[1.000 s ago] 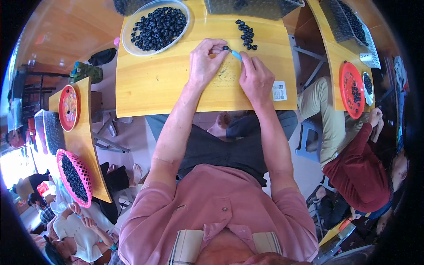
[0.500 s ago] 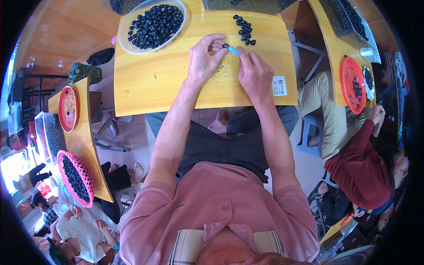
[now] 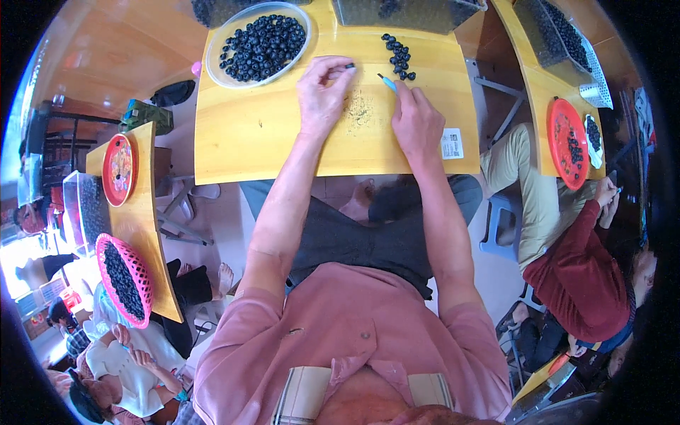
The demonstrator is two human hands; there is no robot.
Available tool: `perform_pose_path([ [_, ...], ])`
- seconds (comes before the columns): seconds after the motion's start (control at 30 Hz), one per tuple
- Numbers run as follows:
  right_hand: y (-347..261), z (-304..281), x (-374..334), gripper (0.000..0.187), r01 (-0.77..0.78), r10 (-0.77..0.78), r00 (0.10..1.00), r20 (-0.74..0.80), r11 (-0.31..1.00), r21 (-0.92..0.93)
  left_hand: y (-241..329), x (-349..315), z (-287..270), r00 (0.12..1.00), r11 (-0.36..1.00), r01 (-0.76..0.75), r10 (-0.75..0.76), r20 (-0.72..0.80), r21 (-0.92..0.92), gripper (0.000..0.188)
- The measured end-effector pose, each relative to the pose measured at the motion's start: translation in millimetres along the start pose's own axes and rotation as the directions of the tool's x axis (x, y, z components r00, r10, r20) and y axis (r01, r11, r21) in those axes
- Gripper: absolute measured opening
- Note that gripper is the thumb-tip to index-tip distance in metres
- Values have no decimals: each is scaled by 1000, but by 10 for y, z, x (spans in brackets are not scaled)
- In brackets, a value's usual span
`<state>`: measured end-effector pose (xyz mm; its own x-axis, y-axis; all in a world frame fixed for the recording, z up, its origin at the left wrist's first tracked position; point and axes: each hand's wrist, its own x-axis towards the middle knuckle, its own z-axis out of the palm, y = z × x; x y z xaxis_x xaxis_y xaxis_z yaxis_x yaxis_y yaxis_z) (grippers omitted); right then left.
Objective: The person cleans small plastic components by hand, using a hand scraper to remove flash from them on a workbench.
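Note:
My left hand [image 3: 321, 99] is pinching a small black bead [image 3: 350, 66] between thumb and fingertips, above the wooden table [image 3: 283, 149]. To its right, my right hand [image 3: 416, 120] grips a slim tool with a light blue handle [image 3: 387, 83]. The tool's short dark tip points up and left, apart from the bead. Just beyond that hand lies a loose row of black beads [image 3: 400, 57]. A round translucent bowl [image 3: 211, 69] full of similar beads stands at the far left of the table. Fine dark crumbs [image 3: 360, 112] are scattered between my hands.
A white printed label [image 3: 451, 144] lies by the table's right edge. Clear bins [image 3: 397, 18] of dark beads stand at the far edge. Neighbouring tables hold a red tray [image 3: 567, 142] and a pink basket [image 3: 147, 283]. People sit on both sides.
My hands have moved apart: the tool's tip was at the bead and is now off it, to the right. The bead stays in my left fingers. The whole view has shifted slightly.

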<state>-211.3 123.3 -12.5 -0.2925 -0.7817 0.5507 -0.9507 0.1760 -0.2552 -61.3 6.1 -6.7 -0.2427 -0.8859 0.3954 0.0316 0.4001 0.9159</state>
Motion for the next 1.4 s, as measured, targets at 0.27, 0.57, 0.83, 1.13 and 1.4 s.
perform_pose_path([
  [0.27,58,-8,17,26,-61,72,993,-93,991,120,190,666,-740,910,737,-187,379,-168,650,22],
  [0.57,167,67,20,24,-210,250,957,-149,948,238,-175,808,384,858,785,-424,190,476,452,31],
  [0.83,138,39,6,22,-247,293,946,-142,930,273,-424,759,638,738,698,-531,104,666,480,50],
  [1.13,136,-19,30,23,-335,358,933,-25,894,297,-203,486,284,746,802,-454,105,657,388,52],
  [1.4,114,-8,23,23,-310,339,940,-44,900,307,-209,596,260,864,781,-320,10,503,536,29],
])
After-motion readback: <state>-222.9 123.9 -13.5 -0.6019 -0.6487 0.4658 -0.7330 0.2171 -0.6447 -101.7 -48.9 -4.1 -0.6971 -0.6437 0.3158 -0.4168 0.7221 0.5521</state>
